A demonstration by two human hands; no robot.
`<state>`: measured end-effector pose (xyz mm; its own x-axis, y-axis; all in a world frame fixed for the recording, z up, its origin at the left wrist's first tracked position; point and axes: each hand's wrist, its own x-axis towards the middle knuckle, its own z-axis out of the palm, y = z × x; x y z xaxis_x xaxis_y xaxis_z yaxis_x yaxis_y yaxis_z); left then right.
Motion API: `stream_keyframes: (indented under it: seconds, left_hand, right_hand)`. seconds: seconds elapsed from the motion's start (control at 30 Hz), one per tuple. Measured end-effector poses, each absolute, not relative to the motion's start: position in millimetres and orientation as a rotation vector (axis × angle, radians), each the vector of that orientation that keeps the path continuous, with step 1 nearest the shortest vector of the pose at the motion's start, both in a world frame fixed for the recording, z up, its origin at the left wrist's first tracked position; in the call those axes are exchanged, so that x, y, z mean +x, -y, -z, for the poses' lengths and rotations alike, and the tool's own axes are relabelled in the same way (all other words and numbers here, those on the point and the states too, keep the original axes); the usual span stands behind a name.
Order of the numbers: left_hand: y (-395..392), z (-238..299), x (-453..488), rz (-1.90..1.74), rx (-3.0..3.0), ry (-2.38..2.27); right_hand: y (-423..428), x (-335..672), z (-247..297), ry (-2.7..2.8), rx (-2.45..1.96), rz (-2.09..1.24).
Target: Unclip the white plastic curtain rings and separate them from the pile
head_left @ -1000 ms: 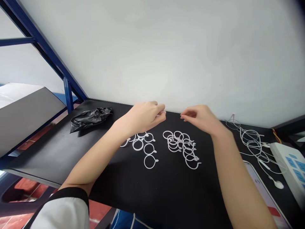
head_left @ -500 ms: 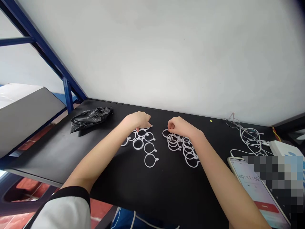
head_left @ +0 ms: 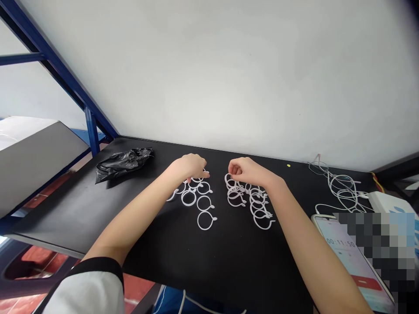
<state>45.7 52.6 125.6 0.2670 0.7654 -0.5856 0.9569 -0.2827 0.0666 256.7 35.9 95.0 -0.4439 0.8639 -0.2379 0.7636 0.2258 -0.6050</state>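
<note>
White plastic curtain rings, each with a small eyelet, lie in two groups on the black table (head_left: 183, 261). Over the far end of the left group (head_left: 189, 198) is my left hand (head_left: 191, 167), palm down. Its thumb and fingers are apart and touch the rings there; the hand partly covers them. My right hand (head_left: 244, 171) pinches a curtain ring (head_left: 226, 179) between thumb and fingertips, tilted up at the far end of the right group (head_left: 262, 223). Rings in that group overlap one another.
A crumpled black plastic bag (head_left: 124, 165) lies at the back left. To the right are tangled white cables (head_left: 342, 187), a white box (head_left: 389, 203) and a phone (head_left: 353, 257) showing a timer. A white wall (head_left: 209, 78) rises behind the table.
My right hand has raised the ring it pinches, which now tilts up from the table. My left hand has shifted its fingers slightly over the rings.
</note>
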Motion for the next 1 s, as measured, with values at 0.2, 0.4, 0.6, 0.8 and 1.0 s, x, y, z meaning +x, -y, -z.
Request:
stream_keyframes:
  seconds: [0.2, 0.4, 0.6, 0.8, 1.0]
  left_hand:
    - [-49, -130, 44, 0.585, 2.206, -1.536]
    - [-42, -140, 39, 0.278, 2.467, -1.389]
    - [-23, -168, 31, -0.308, 2.542, -0.967]
    - [-2, -184, 31, -0.556, 2.305, -0.595]
    - [8, -181, 39, -0.677, 2.32, -0.497]
  right_hand:
    - [-30, 259, -110, 2.297, -1.553, -1.011]
    - [-21, 259, -129, 2.111, -1.442, -0.941]
    - [3, 256, -159, 2.007, -1.221, -0.878]
    - [28, 250, -182, 1.953, -1.045, -0.491]
    - [45, 246, -192, 1.979, -1.017, -0.226]
